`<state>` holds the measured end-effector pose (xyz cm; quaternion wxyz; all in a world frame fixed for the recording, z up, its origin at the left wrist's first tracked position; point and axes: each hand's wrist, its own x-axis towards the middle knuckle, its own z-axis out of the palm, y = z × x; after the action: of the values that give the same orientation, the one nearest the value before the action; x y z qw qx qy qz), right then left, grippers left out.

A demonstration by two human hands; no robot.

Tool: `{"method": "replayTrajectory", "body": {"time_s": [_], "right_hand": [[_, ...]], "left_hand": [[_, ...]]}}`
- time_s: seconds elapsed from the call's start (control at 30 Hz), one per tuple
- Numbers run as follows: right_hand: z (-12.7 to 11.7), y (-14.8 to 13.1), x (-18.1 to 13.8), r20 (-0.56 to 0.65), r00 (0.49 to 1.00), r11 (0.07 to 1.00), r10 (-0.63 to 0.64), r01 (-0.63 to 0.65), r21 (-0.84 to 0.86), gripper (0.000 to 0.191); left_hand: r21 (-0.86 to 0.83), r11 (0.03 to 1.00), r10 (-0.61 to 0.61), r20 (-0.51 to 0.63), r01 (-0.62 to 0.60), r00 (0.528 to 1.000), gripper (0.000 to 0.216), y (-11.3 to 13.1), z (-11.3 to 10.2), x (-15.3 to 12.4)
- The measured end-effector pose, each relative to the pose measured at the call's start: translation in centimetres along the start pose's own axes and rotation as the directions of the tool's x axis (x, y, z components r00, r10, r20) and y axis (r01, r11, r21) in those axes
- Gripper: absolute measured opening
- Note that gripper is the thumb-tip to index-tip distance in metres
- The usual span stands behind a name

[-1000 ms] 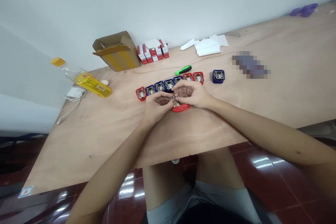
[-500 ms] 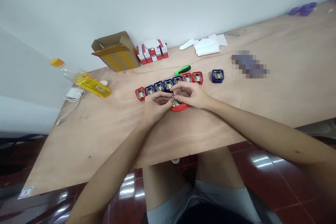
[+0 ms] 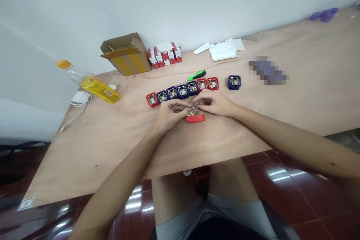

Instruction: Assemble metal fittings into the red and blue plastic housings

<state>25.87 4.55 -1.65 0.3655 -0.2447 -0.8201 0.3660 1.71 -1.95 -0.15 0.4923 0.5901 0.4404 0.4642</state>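
My left hand (image 3: 172, 115) and my right hand (image 3: 216, 103) meet over the middle of the wooden table, fingertips pinched around small silvery metal pieces (image 3: 190, 106). The pieces are too small to name. Just under the fingers lies a red plastic cover (image 3: 196, 119), with a brass-coloured metal part (image 3: 191, 113) at its upper edge, partly hidden by my left thumb. Behind my hands runs a row of battery terminal clamps in red and blue housings, among them a blue clamp (image 3: 182, 91) and a red clamp (image 3: 152, 99).
A green-and-black screwdriver (image 3: 197, 75) lies behind the row. One blue clamp (image 3: 234, 82) sits apart to the right. Farther back are a cardboard box (image 3: 129, 62), small red-and-white boxes (image 3: 164, 58) and white papers (image 3: 223, 50). At left are a yellow-labelled bottle (image 3: 101, 89) and a white charger (image 3: 80, 98).
My fingertips have moved slightly apart, the right hand shifting right. More of the metal pieces and the red cover shows between them. The view has shifted a little.
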Motion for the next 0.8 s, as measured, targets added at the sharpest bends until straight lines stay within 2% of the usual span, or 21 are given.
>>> {"method": "replayTrajectory", "body": {"time_s": [0.1,0.2,0.33,0.8], "right_hand": [[0.1,-0.4,0.3,0.015,0.999,0.999,-0.046,0.046,0.0,0.019],[0.2,-0.9,0.5,0.018,0.996,0.993,-0.092,0.091,0.07,0.023],[0.2,-1.3,0.5,0.074,0.995,0.991,-0.064,0.055,0.122,0.022],[0.8,-1.1,0.4,0.109,0.988,0.993,-0.114,0.109,0.05,0.034]], "left_hand": [[-0.006,0.999,-0.034,0.024,0.034,0.999,0.029,0.1,0.0,0.0],[-0.008,0.999,-0.052,0.026,0.052,0.998,0.029,0.3,0.1,0.0],[-0.02,0.996,-0.081,0.031,0.082,0.996,0.031,0.4,0.2,0.1],[-0.084,0.992,-0.096,-0.019,0.094,0.995,0.036,0.5,0.5,0.1]]}}
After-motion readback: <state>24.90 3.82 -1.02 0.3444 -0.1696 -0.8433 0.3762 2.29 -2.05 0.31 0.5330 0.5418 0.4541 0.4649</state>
